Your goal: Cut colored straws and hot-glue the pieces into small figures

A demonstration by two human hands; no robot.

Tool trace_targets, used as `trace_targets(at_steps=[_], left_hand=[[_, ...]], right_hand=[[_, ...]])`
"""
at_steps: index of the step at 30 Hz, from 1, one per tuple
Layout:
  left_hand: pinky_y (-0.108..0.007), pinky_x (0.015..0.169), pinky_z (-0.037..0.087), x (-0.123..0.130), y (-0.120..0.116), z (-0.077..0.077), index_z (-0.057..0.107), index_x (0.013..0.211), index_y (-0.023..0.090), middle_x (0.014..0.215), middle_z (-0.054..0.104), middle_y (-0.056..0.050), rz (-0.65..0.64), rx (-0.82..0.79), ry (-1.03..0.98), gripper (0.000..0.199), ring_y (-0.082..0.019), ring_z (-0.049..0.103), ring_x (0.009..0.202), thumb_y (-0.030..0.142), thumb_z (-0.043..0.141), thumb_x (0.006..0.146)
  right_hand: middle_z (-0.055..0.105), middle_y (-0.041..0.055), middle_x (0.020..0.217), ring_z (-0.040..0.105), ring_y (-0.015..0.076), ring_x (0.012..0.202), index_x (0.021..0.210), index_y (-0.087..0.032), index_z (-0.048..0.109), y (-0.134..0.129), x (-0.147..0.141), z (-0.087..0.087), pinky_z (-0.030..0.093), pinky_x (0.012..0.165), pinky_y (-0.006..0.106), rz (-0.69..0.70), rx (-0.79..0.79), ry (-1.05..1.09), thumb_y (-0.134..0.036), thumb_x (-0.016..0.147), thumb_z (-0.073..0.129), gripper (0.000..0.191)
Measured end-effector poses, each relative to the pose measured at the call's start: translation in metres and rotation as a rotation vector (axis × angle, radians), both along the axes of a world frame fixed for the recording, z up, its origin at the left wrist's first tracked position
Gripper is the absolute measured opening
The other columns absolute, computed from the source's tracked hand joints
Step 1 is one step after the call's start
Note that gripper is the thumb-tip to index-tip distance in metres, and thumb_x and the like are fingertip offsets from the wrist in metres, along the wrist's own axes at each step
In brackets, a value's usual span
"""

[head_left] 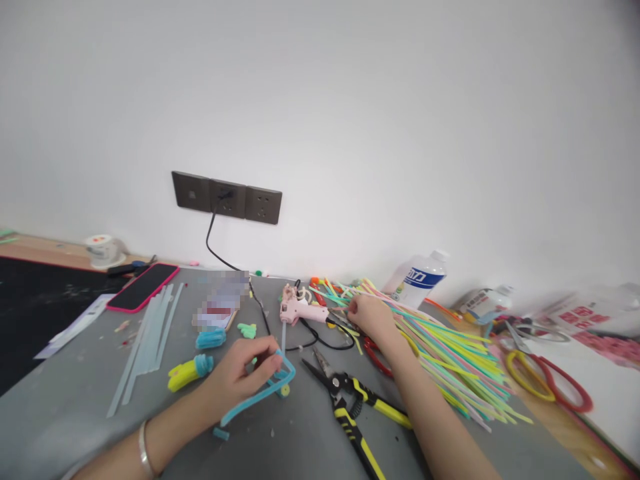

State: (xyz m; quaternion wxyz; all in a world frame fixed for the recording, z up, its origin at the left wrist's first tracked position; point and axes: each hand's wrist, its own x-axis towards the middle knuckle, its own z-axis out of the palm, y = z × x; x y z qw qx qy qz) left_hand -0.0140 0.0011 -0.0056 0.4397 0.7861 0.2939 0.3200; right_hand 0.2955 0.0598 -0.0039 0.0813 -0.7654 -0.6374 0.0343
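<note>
My left hand (pixel 247 373), a bracelet on its wrist, is closed round a bent blue pipe cleaner (pixel 257 399) above the grey mat. Just beyond it lies a pink glue gun (pixel 305 311) with a clear glue stick. My right hand (pixel 369 313) has its fingers pressed together by the near-left end of a pile of coloured pipe cleaners (pixel 450 353); what they grip is too small to make out. Black and yellow pliers (pixel 345 400) lie open between my arms. A blue bundle (pixel 211 338) and a yellow piece with a blue end (pixel 190 372) sit left of my left hand.
Glue sticks (pixel 150 333), a pink-edged phone (pixel 143 287) and another phone (pixel 223 300) are at the left. A white bottle (pixel 417 280) stands by the wall behind the pile. Red and yellow scissors (pixel 547 380) lie at the right. A black cord (pixel 209 237) runs from the wall socket (pixel 227 198).
</note>
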Motion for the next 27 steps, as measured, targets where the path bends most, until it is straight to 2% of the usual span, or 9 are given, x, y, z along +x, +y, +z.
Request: trace_targets(at_steps=[4,8,12,16,18,20,23,27], left_hand=[[-0.023,0.056,0.032,0.000,0.000,0.001,0.051,0.071,0.017,0.063,0.047,0.002,0.013,0.010,-0.005,0.040,-0.012,0.042,0.059,0.045,0.042,0.098],[-0.023,0.056,0.032,0.000,0.000,0.003,0.052,0.071,0.017,0.063,0.047,0.002,0.021,0.006,-0.011,0.040,-0.012,0.042,0.058,0.044,0.043,0.098],[-0.023,0.055,0.031,0.000,-0.001,0.002,0.052,0.071,0.017,0.063,0.047,0.003,0.016,-0.017,-0.008,0.040,-0.012,0.042,0.058,0.045,0.043,0.098],[-0.024,0.056,0.033,0.000,-0.002,0.002,0.052,0.072,0.017,0.065,0.047,0.002,0.043,-0.021,-0.040,0.039,-0.013,0.044,0.060,0.044,0.043,0.099],[-0.026,0.065,0.039,0.002,-0.002,0.004,0.055,0.075,0.017,0.075,0.053,-0.002,0.044,0.030,-0.085,0.038,-0.015,0.051,0.071,0.043,0.043,0.099],[-0.029,0.076,0.042,0.003,-0.002,0.005,0.059,0.078,0.016,0.089,0.057,-0.006,0.029,0.065,-0.115,0.036,-0.018,0.055,0.084,0.041,0.044,0.099],[-0.031,0.082,0.042,0.004,-0.003,0.007,0.062,0.081,0.016,0.098,0.059,-0.008,0.010,0.060,-0.106,0.035,-0.020,0.057,0.091,0.041,0.045,0.099],[-0.031,0.082,0.042,0.003,-0.003,0.007,0.061,0.080,0.017,0.095,0.060,-0.008,-0.004,0.063,-0.099,0.035,-0.020,0.057,0.091,0.041,0.045,0.099]], right_hand=[[0.071,0.0078,0.076,0.065,0.0213,0.073,0.079,-0.017,0.071,-0.001,0.007,0.004,0.037,0.061,0.027,0.010,0.043,0.056,-0.013,0.074,0.060,0.013],[0.071,0.0038,0.076,0.065,0.0173,0.070,0.083,-0.018,0.072,0.003,0.021,0.005,0.042,0.063,0.025,0.071,0.089,0.197,-0.013,0.077,0.056,0.018],[0.069,0.0021,0.062,0.065,0.0171,0.061,0.079,-0.016,0.072,0.005,0.030,0.008,0.047,0.061,0.026,0.092,0.130,0.345,-0.012,0.078,0.052,0.020],[0.074,0.0062,0.073,0.070,0.0178,0.066,0.086,-0.015,0.069,-0.006,0.032,0.033,0.052,0.063,0.027,0.086,0.232,0.470,-0.017,0.082,0.048,0.021],[0.075,0.0075,0.078,0.071,0.0182,0.070,0.091,-0.015,0.066,-0.017,0.031,0.050,0.055,0.065,0.028,0.108,0.284,0.544,-0.024,0.084,0.048,0.020],[0.074,0.0077,0.075,0.071,0.0197,0.068,0.087,-0.016,0.065,-0.027,0.028,0.064,0.056,0.064,0.030,0.148,0.295,0.670,-0.028,0.083,0.054,0.017],[0.073,0.0062,0.072,0.070,0.0202,0.068,0.083,-0.018,0.065,-0.033,0.024,0.069,0.054,0.065,0.031,0.125,0.299,0.601,-0.025,0.080,0.055,0.013],[0.074,0.0054,0.075,0.067,0.0195,0.067,0.074,-0.020,0.068,-0.021,0.022,0.049,0.049,0.068,0.031,0.079,0.283,0.355,-0.016,0.076,0.056,0.013]])
